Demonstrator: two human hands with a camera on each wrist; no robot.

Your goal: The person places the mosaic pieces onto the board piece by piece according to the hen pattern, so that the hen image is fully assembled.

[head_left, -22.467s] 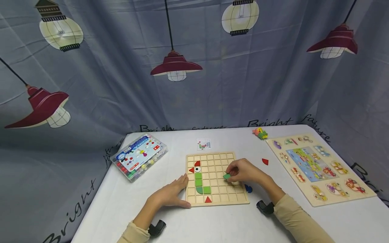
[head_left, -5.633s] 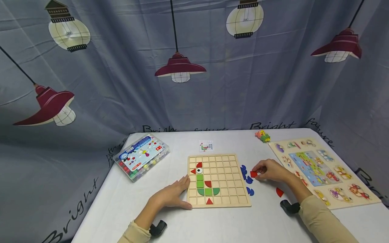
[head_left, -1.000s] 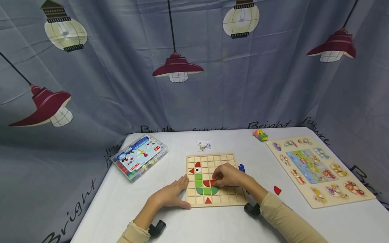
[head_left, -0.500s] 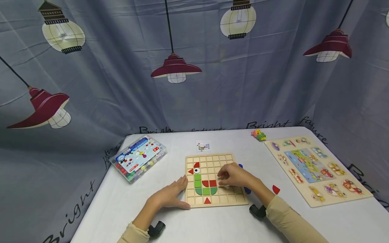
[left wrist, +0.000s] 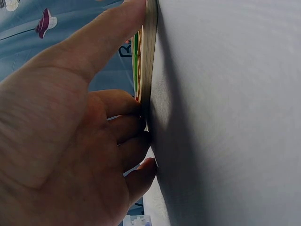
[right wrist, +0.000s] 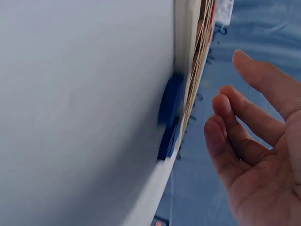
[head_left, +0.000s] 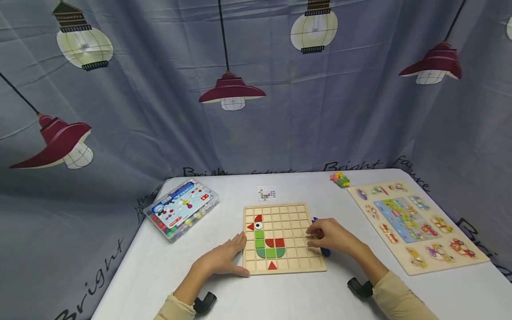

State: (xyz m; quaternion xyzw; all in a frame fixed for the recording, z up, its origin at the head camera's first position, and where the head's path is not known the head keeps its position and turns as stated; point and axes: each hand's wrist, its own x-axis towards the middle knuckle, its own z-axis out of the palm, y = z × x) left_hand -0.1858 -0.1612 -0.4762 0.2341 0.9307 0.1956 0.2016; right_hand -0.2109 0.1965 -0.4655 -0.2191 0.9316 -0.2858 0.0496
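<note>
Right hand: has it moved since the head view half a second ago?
Yes. The right hand has moved right, away from the red square on the wooden grid board, to that board's right edge.

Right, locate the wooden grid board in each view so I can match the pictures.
Head: grid board, slightly right of centre, lower half.
Left wrist: grid board, edge-on, top, near the middle.
Right wrist: grid board, edge-on, top, right of centre.
Shared landmark: the lettered curtain, behind in all three.
</note>
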